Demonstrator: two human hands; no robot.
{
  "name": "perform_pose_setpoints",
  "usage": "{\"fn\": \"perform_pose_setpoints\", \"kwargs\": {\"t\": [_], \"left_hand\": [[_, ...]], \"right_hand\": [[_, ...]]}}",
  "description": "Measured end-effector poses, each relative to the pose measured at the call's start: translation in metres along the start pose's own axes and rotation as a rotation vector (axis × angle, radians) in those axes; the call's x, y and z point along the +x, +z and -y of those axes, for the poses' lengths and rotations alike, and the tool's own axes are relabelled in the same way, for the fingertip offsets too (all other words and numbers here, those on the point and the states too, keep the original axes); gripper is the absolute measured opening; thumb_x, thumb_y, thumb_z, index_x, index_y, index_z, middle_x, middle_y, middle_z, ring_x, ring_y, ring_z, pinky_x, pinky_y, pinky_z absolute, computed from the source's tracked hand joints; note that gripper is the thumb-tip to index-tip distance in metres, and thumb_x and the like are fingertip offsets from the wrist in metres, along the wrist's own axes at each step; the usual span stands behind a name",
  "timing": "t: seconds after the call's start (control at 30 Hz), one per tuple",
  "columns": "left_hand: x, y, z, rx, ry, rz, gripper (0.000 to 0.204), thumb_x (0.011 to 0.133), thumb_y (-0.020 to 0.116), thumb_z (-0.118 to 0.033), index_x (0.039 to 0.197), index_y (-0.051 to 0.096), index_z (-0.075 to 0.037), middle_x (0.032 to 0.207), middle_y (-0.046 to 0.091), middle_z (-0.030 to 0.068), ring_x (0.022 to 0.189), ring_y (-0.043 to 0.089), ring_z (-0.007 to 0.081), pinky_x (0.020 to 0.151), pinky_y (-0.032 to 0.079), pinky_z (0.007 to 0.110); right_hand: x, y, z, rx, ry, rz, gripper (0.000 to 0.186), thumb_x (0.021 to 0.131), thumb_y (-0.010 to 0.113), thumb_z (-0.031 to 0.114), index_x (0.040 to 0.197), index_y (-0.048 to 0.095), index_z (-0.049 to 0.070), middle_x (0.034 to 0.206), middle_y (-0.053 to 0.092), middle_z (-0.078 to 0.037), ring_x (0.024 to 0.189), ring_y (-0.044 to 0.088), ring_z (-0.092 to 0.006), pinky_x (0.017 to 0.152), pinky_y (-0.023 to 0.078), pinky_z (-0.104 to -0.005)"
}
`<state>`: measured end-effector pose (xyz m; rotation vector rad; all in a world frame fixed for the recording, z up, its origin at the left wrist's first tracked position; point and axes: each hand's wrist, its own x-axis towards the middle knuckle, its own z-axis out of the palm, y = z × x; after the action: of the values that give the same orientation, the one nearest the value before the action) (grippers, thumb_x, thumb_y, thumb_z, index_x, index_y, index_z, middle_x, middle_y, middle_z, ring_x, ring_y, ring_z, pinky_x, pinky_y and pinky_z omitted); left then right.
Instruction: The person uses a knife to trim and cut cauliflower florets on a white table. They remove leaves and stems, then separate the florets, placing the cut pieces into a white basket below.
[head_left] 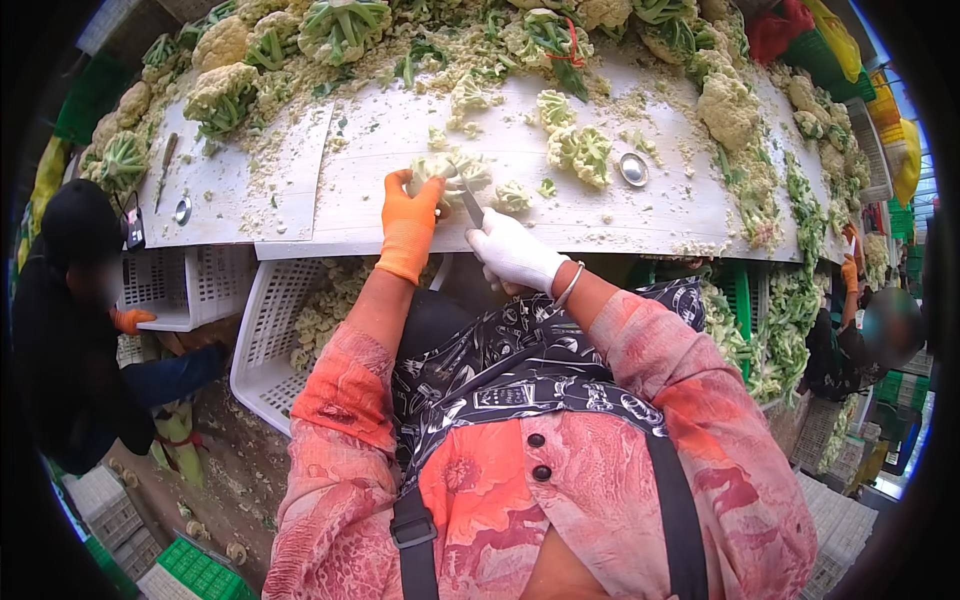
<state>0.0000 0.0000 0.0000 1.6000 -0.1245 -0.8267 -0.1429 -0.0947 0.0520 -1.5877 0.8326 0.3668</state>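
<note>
My left hand (409, 222), in an orange glove, is closed on a pale cauliflower piece (458, 170) just above the white table (400, 215). In a white glove, my right hand (515, 250) grips a knife (471, 208); its handle is hidden in the fist. The blade points up and away, its tip at the cauliflower piece. Small cut florets (513, 195) lie just right of the blade. Farther right rests a larger cauliflower chunk (580, 155), beside a small round metal dish (633, 169).
Whole cauliflowers (222, 98) and crumbs pile along the table's far side. A white crate (262, 340) of florets stands below the front edge, left of my lap. Another knife (166, 165) lies far left. Co-workers sit left (75, 300) and right (860, 335). Leaves (790, 330) hang over the right edge.
</note>
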Motion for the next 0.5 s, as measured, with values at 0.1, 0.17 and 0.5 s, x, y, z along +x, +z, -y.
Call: {"fn": "perform_pose_setpoints", "kwargs": {"t": [0.1, 0.17, 0.5], "left_hand": [[-0.002, 0.000, 0.007, -0.038, 0.044, 0.005, 0.055, 0.092, 0.072, -0.019, 0.134, 0.040, -0.002, 0.101, 0.064, 0.0119, 0.084, 0.065, 0.0179, 0.071, 0.056, 0.032], [-0.005, 0.002, 0.013, -0.092, 0.072, -0.004, 0.058, 0.091, 0.073, -0.022, 0.134, 0.041, -0.001, 0.096, 0.065, 0.0121, 0.071, 0.064, 0.0162, 0.066, 0.049, 0.029], [0.005, -0.009, 0.026, 0.074, 0.193, 0.122, 0.056, 0.092, 0.073, -0.022, 0.136, 0.043, -0.005, 0.090, 0.061, 0.0083, 0.077, 0.062, 0.0153, 0.066, 0.051, 0.031]], "right_hand": [[0.002, -0.007, 0.000, 0.022, 0.005, 0.066, 0.029, 0.102, 0.051, 0.031, 0.092, 0.049, 0.004, 0.061, 0.056, -0.007, 0.042, 0.055, -0.0172, 0.034, 0.042, -0.0297], [0.000, -0.013, -0.003, 0.008, 0.027, 0.104, 0.029, 0.102, 0.051, 0.030, 0.089, 0.049, 0.004, 0.060, 0.055, -0.006, 0.042, 0.054, -0.0166, 0.033, 0.041, -0.0291], [0.014, 0.007, -0.042, -0.304, -0.318, -0.252, 0.022, 0.100, 0.050, 0.020, 0.113, 0.049, 0.002, 0.077, 0.065, -0.025, 0.073, 0.067, -0.0426, 0.066, 0.053, -0.0491]]}}
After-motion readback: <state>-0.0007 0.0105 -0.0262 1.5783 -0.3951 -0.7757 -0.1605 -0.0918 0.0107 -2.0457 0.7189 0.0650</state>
